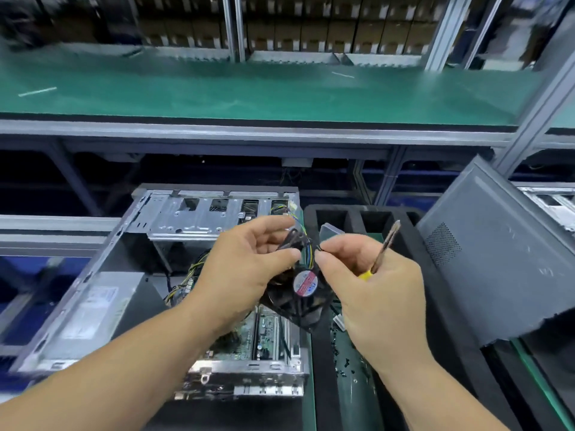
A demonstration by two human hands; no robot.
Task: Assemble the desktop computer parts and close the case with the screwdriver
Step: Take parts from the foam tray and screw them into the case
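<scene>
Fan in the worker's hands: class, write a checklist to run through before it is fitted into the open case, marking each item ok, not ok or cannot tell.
1. Fan gripped by left hand: ok.
2. Screwdriver ready in right hand: ok.
3. Right fingertips pinch a screw: cannot tell, blurred.
4. Case open for access: ok.
5. Fan wires clear of the blades: cannot tell.
6. Side panel out of the way, leaning at right: ok.
</scene>
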